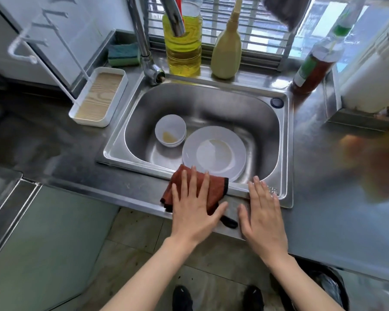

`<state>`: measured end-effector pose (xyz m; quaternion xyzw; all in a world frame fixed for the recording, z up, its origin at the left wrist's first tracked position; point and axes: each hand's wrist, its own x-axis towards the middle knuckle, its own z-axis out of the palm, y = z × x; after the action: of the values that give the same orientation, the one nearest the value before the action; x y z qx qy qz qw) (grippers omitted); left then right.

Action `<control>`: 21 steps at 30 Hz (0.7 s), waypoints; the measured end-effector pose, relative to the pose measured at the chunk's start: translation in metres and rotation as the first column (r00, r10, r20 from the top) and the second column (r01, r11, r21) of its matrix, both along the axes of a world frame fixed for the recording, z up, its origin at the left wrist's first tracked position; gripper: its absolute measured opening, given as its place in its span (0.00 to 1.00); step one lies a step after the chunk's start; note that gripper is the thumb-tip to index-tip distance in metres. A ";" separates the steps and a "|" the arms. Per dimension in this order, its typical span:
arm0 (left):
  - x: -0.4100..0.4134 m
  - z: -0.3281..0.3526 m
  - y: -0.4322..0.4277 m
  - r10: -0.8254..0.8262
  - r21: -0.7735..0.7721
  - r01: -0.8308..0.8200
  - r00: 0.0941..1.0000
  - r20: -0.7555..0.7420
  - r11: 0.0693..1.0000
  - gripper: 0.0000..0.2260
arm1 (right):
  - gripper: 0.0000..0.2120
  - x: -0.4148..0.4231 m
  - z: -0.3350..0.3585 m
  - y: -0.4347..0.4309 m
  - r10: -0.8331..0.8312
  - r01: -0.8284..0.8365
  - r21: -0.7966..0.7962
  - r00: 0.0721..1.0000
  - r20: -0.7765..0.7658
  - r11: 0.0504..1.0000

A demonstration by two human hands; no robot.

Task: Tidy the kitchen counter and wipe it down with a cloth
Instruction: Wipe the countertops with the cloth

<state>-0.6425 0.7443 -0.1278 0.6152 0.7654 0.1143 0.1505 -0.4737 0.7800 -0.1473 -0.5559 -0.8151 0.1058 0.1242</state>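
Observation:
A folded rust-red cloth (216, 187) with a dark edge lies on the steel counter's front strip (121, 187), just before the sink (211, 102). My left hand (193, 205) presses flat on the cloth, fingers spread. My right hand (263, 212) rests flat on the bare counter beside it, holding nothing. A black handle (229, 222) pokes out between the two hands; what it belongs to is hidden. In the sink sit stacked white bowls (170, 131) and a white plate (213, 153).
A tall tap (144, 41), an oil bottle (182, 46), a beige squeeze bottle (226, 52) and a sauce bottle (312, 66) stand behind the sink. A white tray (99, 97) and sponges (124, 53) are at left. A dark bin (323, 286) stands on the floor.

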 end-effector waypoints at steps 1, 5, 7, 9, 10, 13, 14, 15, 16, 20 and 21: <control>-0.003 0.005 -0.004 -0.032 0.022 0.030 0.997 0.064 0.999 0.37 | 0.28 0.001 0.001 0.000 0.006 -0.006 -0.003 1.000 -0.023 1.000; -0.024 0.020 -0.050 -0.048 0.223 0.014 0.988 0.145 0.975 0.28 | 0.26 -0.006 0.018 -0.006 0.041 -0.034 0.045 0.985 -0.165 0.998; -0.046 0.010 -0.074 0.160 0.256 -0.197 0.974 0.157 0.946 0.28 | 0.25 -0.039 0.030 -0.011 0.088 -0.073 0.097 0.982 -0.165 0.993; -0.074 0.003 -0.084 0.419 0.158 -0.445 0.892 0.171 0.882 0.35 | 0.27 -0.088 0.036 -0.015 0.100 -0.093 0.096 0.993 -0.065 0.991; -0.088 0.003 -0.084 0.508 0.078 -0.524 0.845 0.167 0.848 0.40 | 0.29 -0.115 0.034 -0.018 0.080 -0.078 0.056 0.997 -0.021 0.995; -0.124 0.004 -0.076 0.564 -0.100 -0.557 0.824 0.057 0.824 0.50 | 0.32 -0.180 0.017 -0.021 0.016 -0.011 -0.079 0.997 0.072 0.997; -0.132 0.004 -0.074 0.541 -0.138 -0.534 0.841 0.013 0.834 0.52 | 0.31 -0.193 0.013 -0.022 0.060 -0.053 -0.081 0.994 0.096 0.995; -0.138 0.005 -0.072 0.514 -0.170 -0.509 0.858 -0.017 0.844 0.52 | 0.30 -0.201 0.010 -0.022 0.139 -0.133 -0.069 0.984 0.107 0.989; -0.142 0.005 -0.072 0.490 -0.194 -0.487 0.871 -0.035 0.852 0.54 | 0.30 -0.202 0.010 -0.021 0.236 -0.229 -0.072 0.965 0.113 0.971; -0.151 0.005 -0.076 0.416 -0.212 -0.422 0.906 -0.072 0.882 0.56 | 0.34 -0.157 0.009 -0.013 0.259 -0.251 -0.071 0.954 0.151 0.965; -0.151 0.005 -0.077 0.411 -0.209 -0.417 0.909 -0.073 0.884 0.56 | 0.35 -0.140 0.009 -0.014 0.134 -0.127 -0.050 0.973 0.188 0.991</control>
<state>-0.7938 0.6677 -0.1230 0.4186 0.8888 0.0503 0.1797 -0.6133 0.7661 -0.1388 -0.5111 -0.8558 0.0753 0.0278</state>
